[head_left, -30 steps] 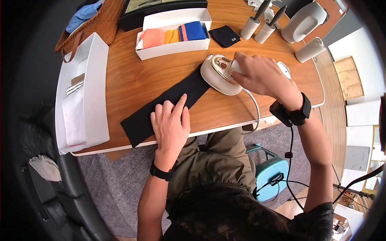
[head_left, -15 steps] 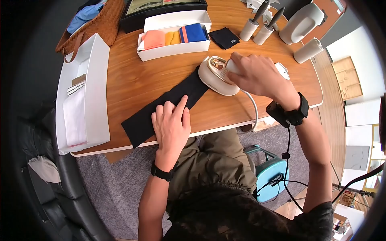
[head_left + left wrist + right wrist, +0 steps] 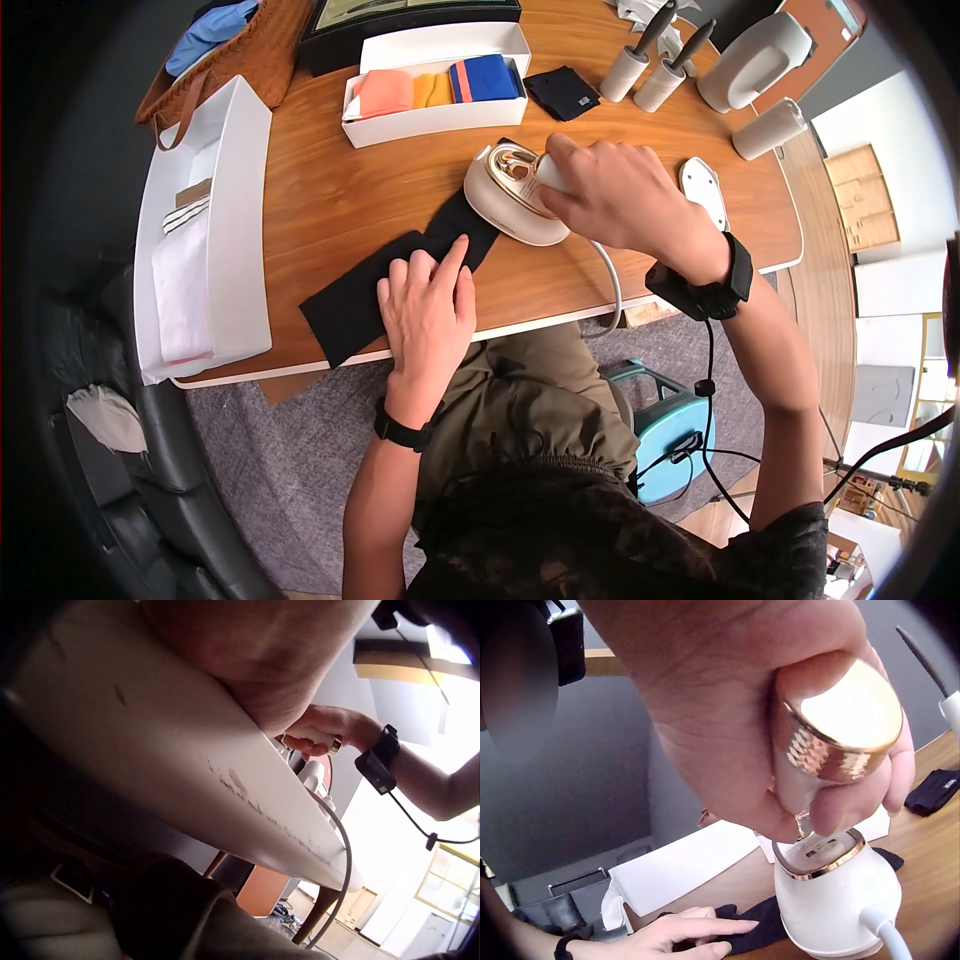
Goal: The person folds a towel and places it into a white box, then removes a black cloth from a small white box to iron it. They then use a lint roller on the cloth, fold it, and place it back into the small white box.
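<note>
Bright work from the head view, soft and even across the desk, the wide lens bowing its front edge and blackness closing round the corners! The black couch at left sinks into gloom. Over to the left wrist: the right side blazes out to white, the lower left drops nearly black, fine detail soft. And on the right wrist, hard glare, the iron's gold-rimmed cap burning pure white on its face!

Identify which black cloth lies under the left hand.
The long black strip stretching beneath the left hand and the iron; the other black cloth lies folded near the lint rollers.
</note>
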Available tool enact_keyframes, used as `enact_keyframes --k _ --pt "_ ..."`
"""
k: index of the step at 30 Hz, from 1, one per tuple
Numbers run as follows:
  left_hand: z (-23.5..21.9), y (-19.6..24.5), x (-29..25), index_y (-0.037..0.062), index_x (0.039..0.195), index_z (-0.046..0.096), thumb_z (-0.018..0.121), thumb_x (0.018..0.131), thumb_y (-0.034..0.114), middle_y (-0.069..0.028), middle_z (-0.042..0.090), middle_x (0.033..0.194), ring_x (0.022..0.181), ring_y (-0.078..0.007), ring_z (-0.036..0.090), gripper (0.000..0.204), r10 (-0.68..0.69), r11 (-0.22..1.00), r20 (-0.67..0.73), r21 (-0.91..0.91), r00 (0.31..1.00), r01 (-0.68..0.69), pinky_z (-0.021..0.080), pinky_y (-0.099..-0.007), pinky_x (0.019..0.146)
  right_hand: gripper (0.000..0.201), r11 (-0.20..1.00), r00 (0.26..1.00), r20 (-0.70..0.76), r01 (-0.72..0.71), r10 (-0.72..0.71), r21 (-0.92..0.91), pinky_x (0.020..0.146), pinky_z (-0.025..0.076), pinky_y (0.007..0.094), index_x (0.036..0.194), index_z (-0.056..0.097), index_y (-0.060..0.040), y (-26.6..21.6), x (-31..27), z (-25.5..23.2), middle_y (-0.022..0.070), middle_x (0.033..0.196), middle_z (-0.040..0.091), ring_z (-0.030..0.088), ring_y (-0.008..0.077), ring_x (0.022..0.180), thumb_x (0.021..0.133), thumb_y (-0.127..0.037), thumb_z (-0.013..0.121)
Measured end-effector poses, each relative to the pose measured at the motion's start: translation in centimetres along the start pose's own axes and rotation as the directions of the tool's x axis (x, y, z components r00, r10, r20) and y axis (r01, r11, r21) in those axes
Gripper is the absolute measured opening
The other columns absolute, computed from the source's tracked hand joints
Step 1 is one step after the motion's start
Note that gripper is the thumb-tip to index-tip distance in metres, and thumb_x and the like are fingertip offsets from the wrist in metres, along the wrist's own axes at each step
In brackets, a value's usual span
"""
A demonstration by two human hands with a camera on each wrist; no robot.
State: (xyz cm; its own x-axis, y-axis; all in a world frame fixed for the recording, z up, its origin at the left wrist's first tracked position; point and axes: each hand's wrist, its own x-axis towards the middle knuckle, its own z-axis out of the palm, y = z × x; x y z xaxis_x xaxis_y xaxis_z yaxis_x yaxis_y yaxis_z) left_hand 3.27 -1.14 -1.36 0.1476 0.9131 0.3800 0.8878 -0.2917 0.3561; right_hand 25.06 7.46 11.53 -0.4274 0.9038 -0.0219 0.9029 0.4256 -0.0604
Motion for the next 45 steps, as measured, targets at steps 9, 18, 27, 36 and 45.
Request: enact_keyframes --k 9,18,27,36,45 --pt "0.0 0.0 -0.1 0.0176 0.132 0.074 0.067 0.097 0.018 -0.0043 0.049 0.084 0.083 -0.0255 0.048 0.035 0.017 1.000 0.006 0.011 1.000 -0.017 0.038 -0.0409 0.073 0.040 0.998 0.997 -0.027 -0.070 0.070 0.003 0.075 0.057 0.0526 0.105 0.063 0.0024 1.8 1.0 0.4 0.0241 0.082 0.072 0.072 0.0435 0.081 0.096 -0.037 0.063" --pt "0.1 -0.1 -0.2 0.0173 0.130 0.075 0.067 0.097 0.017 -0.0037 0.049 0.084 0.083 -0.0252 0.049 0.034 0.008 1.000 -0.018 -0.011 1.000 -0.008 0.038 -0.0404 0.073 0.042 0.988 0.986 0.063 -0.153 0.151 0.023 0.079 0.055 0.0538 0.109 0.061 0.0026 1.9 0.8 -0.7 0.0256 0.087 0.073 0.071 0.0446 0.088 0.096 -0.037 0.061" --pt "0.2 -0.2 -0.1 0.0180 0.127 0.076 0.067 0.096 0.019 -0.0038 0.051 0.085 0.083 -0.0249 0.050 0.032 0.005 1.000 -0.034 0.003 0.999 -0.004 0.039 -0.0405 0.074 0.044 0.993 0.991 0.067 -0.117 0.117 0.002 0.081 0.055 0.0542 0.112 0.058 0.0025 2.4 0.4 0.0 0.0257 0.088 0.072 0.070 0.0459 0.089 0.096 -0.039 0.059" --pt "0.2 -0.1 -0.2 0.0175 0.128 0.076 0.068 0.097 0.018 -0.0033 0.050 0.085 0.084 -0.0245 0.049 0.032 0.000 1.000 -0.033 -0.005 0.999 -0.001 0.038 -0.0400 0.074 0.046 0.990 0.983 0.117 -0.141 0.141 -0.004 0.083 0.054 0.0528 0.112 0.058 0.0025 2.4 0.2 -0.4 0.0252 0.091 0.073 0.071 0.0448 0.093 0.096 -0.040 0.060" --pt "0.3 -0.1 -0.2 0.0177 0.127 0.076 0.068 0.096 0.019 -0.0037 0.051 0.085 0.083 -0.0247 0.050 0.032 0.010 1.000 -0.043 0.005 0.999 -0.009 0.039 -0.0405 0.074 0.043 0.987 0.983 0.082 -0.161 0.163 -0.025 0.083 0.054 0.0522 0.113 0.060 0.0001 2.9 0.5 0.1 0.0226 0.096 0.074 0.071 0.0432 0.094 0.096 -0.040 0.062"
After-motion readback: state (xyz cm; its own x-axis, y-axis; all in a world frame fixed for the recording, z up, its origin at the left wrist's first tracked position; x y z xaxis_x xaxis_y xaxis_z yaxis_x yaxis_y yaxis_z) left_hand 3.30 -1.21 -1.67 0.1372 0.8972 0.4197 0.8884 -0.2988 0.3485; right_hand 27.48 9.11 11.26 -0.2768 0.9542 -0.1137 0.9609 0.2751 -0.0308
